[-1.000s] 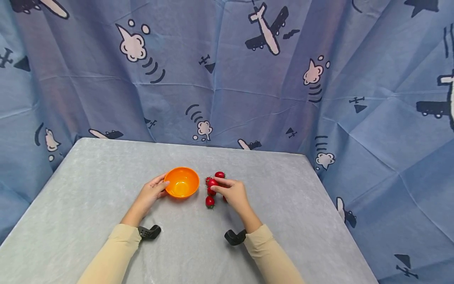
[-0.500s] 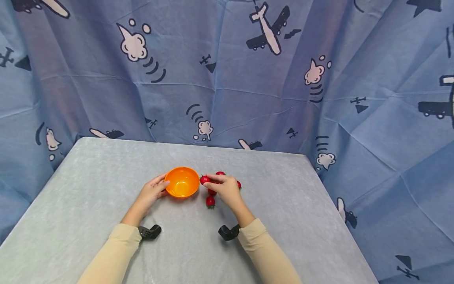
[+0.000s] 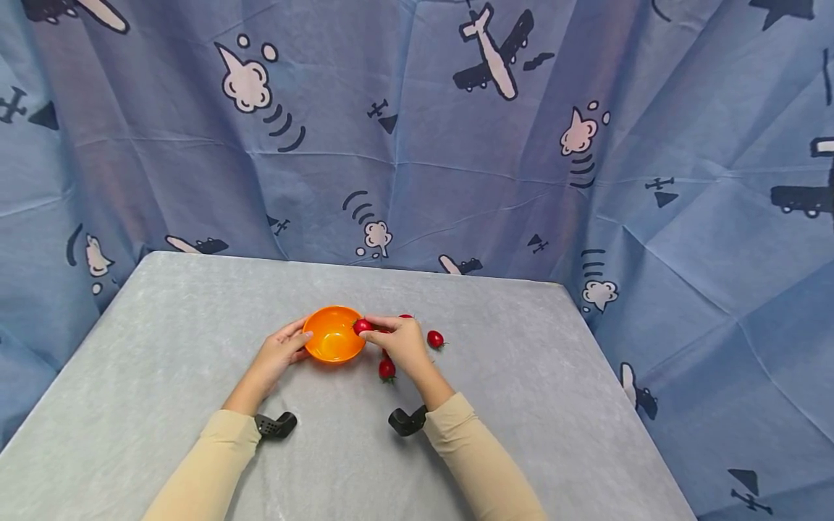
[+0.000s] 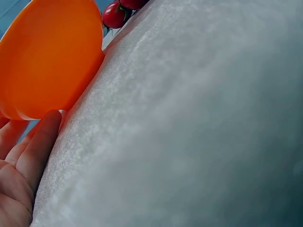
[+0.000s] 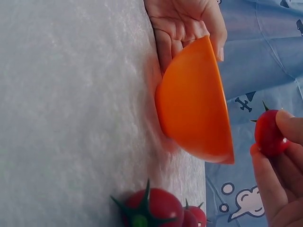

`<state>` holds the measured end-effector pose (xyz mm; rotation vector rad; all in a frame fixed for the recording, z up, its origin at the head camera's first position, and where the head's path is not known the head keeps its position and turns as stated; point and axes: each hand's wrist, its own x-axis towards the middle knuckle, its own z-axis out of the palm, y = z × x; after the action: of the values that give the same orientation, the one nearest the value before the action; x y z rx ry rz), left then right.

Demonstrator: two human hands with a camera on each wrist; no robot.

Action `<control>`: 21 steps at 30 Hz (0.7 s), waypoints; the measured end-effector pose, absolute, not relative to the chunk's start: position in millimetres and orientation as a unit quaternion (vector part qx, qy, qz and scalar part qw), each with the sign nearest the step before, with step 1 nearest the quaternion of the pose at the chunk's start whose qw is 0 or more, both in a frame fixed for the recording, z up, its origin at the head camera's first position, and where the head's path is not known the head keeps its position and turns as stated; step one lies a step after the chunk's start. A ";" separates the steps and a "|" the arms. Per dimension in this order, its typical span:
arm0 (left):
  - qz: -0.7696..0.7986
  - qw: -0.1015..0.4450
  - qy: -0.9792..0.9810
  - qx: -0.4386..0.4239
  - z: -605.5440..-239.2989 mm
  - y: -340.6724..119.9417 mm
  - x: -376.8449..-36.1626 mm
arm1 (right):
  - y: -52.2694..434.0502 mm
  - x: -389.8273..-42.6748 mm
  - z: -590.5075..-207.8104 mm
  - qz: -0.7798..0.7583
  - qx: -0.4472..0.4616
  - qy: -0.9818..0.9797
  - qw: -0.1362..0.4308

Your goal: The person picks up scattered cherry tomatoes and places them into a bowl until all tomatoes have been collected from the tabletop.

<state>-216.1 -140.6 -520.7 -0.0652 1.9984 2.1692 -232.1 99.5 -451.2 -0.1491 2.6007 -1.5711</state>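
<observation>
Since a second ago the right hand (image 3: 402, 344) has picked one tomato (image 3: 362, 326) out of the pile and carried it left, so it now sits right at the rim of the bowl (image 3: 333, 334), just over the right edge. Thumb and forefinger are curled in and pinching it; the right wrist view shows the tomato (image 5: 269, 133) held between the fingertips (image 5: 289, 124), lifted off the table (image 3: 163, 340) and level with the bowl's (image 5: 194, 109) rim.

Left hand (image 3: 280, 350) hasn't budged, it's steadying the bowl from the left side, thumb hooked over the rim and fingers wrapped along the outer wall. In the left wrist view you can see a finger (image 4: 40, 142) lying against the base of the bowl (image 4: 47, 56).

Rest of the tomatoes are on the table right of the bowl: one (image 3: 386, 370) just below the right hand, one (image 3: 435, 339) off to its right, and another mostly hidden behind the fingers.
</observation>
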 end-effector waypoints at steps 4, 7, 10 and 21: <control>0.733 0.094 0.674 -0.020 -520.3 -140.5 -215.7 | 97.2 -232.1 -452.1 -0.525 -0.047 0.848 0.060; 0.736 0.091 0.671 -0.019 -520.8 -140.8 -215.8 | 95.8 -232.2 -452.5 -0.526 -0.047 0.847 0.064; 0.737 0.090 0.670 -0.017 -521.2 -141.2 -216.0 | 94.1 -231.7 -452.4 -0.521 -0.045 0.850 0.064; 0.736 0.092 0.670 -0.018 -522.7 -142.2 -216.6 | 87.4 -231.4 -456.1 -0.519 -0.045 0.852 0.056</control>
<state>-216.6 -142.2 -522.7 -0.0530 1.9902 2.1860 -231.4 87.4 -456.1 -0.1358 2.5857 -1.5743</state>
